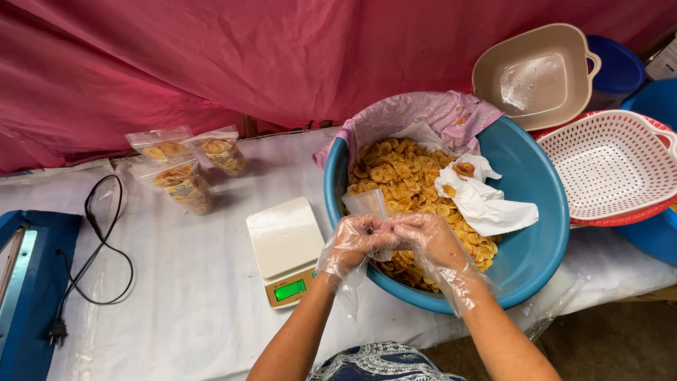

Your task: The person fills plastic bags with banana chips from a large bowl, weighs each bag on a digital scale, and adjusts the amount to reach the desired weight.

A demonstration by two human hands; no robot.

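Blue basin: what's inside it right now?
The blue basin holds a heap of yellow banana chips, with crumpled white paper on top. Patterned cloth drapes the far rim. Chips beneath the paper and both hands are hidden.

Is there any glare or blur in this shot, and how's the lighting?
Head view: soft, even light, faint shadows; mild glare on the beige tub and the scale display glows green; both gloved hands, left hand and right hand, look sharp; edges bend slightly.
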